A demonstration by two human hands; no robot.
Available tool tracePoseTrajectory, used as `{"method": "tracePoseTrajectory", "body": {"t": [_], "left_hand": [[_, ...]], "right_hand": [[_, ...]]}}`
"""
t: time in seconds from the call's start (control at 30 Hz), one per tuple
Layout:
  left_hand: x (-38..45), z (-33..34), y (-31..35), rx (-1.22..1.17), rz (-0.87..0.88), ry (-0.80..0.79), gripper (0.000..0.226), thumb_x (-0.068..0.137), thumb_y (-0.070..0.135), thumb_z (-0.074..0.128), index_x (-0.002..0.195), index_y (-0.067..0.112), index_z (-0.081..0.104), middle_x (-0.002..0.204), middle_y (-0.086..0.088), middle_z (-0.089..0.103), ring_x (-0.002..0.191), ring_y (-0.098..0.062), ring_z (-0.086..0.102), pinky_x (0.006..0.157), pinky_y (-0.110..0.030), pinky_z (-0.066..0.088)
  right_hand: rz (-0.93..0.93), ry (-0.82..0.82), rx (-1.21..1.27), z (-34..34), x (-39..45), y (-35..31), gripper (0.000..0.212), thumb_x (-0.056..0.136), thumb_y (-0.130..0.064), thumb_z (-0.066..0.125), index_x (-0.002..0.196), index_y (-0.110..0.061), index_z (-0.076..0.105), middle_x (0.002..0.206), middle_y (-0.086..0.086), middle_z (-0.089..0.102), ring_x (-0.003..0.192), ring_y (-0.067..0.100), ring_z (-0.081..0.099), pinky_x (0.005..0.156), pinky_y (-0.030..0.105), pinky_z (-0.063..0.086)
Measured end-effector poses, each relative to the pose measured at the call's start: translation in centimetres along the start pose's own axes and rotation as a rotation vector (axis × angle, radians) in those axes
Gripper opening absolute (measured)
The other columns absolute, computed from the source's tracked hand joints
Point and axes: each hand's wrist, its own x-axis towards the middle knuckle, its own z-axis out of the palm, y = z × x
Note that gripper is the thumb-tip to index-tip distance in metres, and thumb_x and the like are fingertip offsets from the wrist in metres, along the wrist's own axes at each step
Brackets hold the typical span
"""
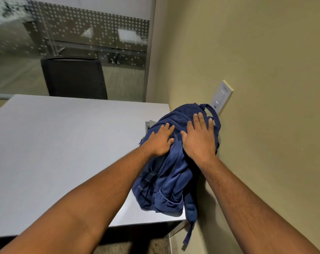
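A blue backpack [166,182] lies on the right end of a grey table [63,153], pushed against the wall. Its top handle points away from me and one strap hangs over the table's near edge. My left hand [160,140] rests flat on the upper left part of the bag, fingers straight. My right hand [199,138] lies flat on the upper right part, fingers spread toward the handle. Neither hand holds anything.
A beige wall [265,88] runs along the right, with a white switch plate [222,97] just behind the backpack. A black mesh chair [74,78] stands at the table's far side, before a glass partition [63,43] with a dot pattern.
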Motion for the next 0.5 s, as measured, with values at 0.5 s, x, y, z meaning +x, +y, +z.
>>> {"method": "tracePoseTrajectory", "body": {"t": [0.5], "left_hand": [[-22.2,-2.0,-3.1,0.041,-0.272,0.307,0.068,0.110,0.027,0.045,0.166,0.019,0.007,0.174,-0.005,0.002,0.160,-0.019,0.002,0.129,-0.041,0.004]], "right_hand": [[-0.294,0.102,0.178,-0.3,-8.9,-9.9,0.054,0.105,-0.048,0.044,0.138,-0.008,0.059,0.154,0.014,0.050,0.150,0.030,0.035,0.124,0.061,0.010]]}}
